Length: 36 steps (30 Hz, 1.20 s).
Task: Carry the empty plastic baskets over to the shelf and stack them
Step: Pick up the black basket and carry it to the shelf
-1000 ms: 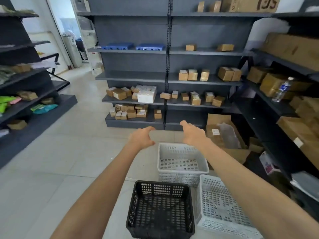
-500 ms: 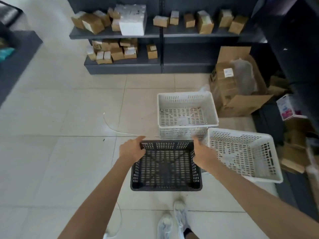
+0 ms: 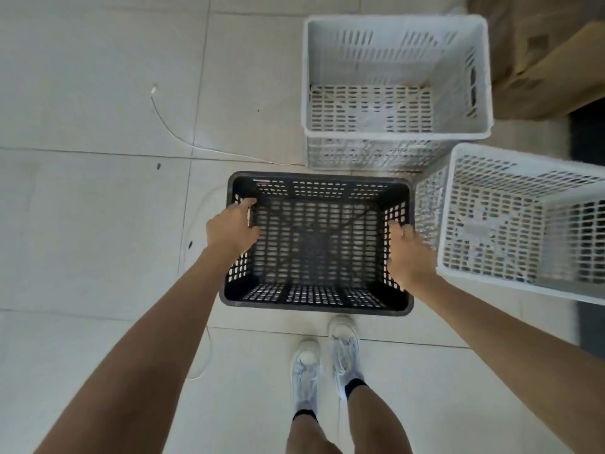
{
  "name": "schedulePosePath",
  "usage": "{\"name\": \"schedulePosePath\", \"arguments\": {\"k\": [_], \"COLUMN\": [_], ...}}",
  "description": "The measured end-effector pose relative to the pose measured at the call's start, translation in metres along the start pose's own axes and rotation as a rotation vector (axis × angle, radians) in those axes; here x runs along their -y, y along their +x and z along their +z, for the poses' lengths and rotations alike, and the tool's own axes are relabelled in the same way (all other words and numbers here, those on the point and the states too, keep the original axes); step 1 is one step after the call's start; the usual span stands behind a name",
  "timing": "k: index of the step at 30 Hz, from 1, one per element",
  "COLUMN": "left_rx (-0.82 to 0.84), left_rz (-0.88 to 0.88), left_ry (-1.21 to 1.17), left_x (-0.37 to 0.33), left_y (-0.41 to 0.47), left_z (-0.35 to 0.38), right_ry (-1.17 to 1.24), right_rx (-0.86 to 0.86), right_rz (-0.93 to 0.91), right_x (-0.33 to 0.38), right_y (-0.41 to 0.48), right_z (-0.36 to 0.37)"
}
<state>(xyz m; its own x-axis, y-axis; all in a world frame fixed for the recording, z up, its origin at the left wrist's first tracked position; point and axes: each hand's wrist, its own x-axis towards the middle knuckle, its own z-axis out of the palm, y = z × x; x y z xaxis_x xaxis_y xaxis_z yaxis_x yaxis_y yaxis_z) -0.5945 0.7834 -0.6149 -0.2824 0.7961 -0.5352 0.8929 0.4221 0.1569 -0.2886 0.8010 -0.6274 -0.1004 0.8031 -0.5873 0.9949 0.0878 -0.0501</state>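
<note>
An empty black plastic basket (image 3: 316,247) sits on the tiled floor right in front of my feet. My left hand (image 3: 230,227) grips its left rim, fingers hooked over the edge. My right hand (image 3: 407,253) grips its right rim the same way. Behind it stands an empty white basket (image 3: 396,54). A second white basket (image 3: 523,221) lies tilted to the right, touching the black one's right side. The shelf is out of view.
Cardboard boxes (image 3: 543,57) stand at the upper right beside the far white basket. A thin white cable (image 3: 170,126) runs across the floor tiles on the left. My white shoes (image 3: 327,362) are just below the black basket.
My view has tipped down from the shelves to the floor. Both hands came down from the air onto the black basket's side rims and closed on them.
</note>
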Motion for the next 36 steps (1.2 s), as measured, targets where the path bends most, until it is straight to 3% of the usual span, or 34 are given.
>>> {"name": "schedulePosePath", "arguments": {"k": [8,16,25,32,36], "left_rx": [-0.113,-0.135,-0.175,-0.124,-0.177], "left_rz": [-0.118,-0.107,-0.182,-0.115,-0.054], "left_ry": [0.094,-0.314,-0.463,-0.443,-0.416], "left_x": [0.077,0.099,0.11,0.108,0.093], "left_y": [0.057,0.06,-0.012,-0.052,-0.066], "left_z": [0.116,0.154,0.08,-0.035,-0.098], "right_ry": [-0.127,0.244,0.379,0.415,0.429], "right_rx": [-0.119,-0.21,-0.304,-0.346,-0.37], "right_rz": [0.161,0.326,0.188,0.233,0.286], "right_x": [-0.039,-0.052,-0.044,-0.027,-0.022], "right_y": [0.088,0.1,0.023,-0.037,-0.065], "right_z": [0.11,0.125,0.054,-0.05,-0.108]}}
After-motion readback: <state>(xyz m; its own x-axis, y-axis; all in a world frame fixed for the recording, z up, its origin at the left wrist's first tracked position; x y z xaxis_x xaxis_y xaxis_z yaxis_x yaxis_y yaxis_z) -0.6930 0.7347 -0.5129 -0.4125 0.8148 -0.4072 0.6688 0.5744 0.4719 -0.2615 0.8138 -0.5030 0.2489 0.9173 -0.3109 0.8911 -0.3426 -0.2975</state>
